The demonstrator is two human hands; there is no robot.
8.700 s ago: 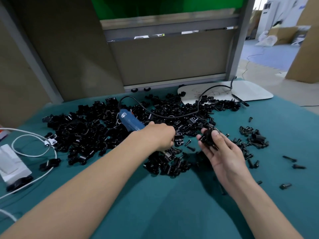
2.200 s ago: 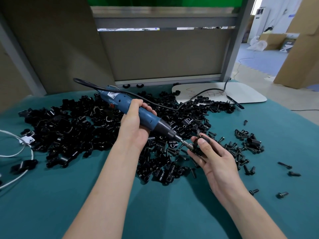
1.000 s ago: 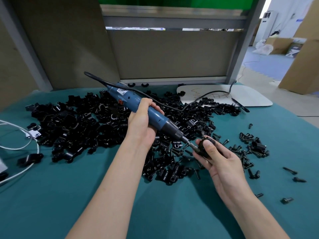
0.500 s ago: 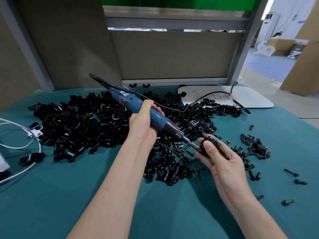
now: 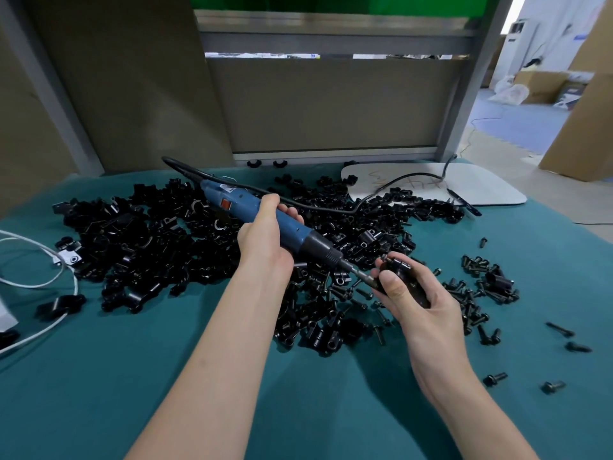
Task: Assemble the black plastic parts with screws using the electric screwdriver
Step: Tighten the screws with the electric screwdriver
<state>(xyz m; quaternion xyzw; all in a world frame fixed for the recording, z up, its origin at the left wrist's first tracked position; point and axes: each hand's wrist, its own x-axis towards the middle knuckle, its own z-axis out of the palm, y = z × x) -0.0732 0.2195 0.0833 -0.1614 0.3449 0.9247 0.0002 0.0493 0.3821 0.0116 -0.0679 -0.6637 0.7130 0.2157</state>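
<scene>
My left hand (image 5: 265,240) grips the blue electric screwdriver (image 5: 292,229) round its barrel, tilted down to the right. Its metal bit meets a black plastic part (image 5: 403,275) that my right hand (image 5: 418,297) holds between thumb and fingers, just above the table. A large heap of black plastic parts (image 5: 159,240) covers the middle and left of the teal cloth. A smaller pile of black screws (image 5: 481,280) lies to the right of my right hand.
The screwdriver's black cable (image 5: 331,207) runs back over the heap to a white board (image 5: 464,187) at the far right. White cables (image 5: 39,277) lie at the left edge. Loose screws (image 5: 560,333) are scattered at the right. A grey partition (image 5: 331,104) stands behind the table.
Both hands have held the same grip over the last second, the bit staying against the part. Earlier, my left hand lifted the screwdriver off the heap and brought it to the part.
</scene>
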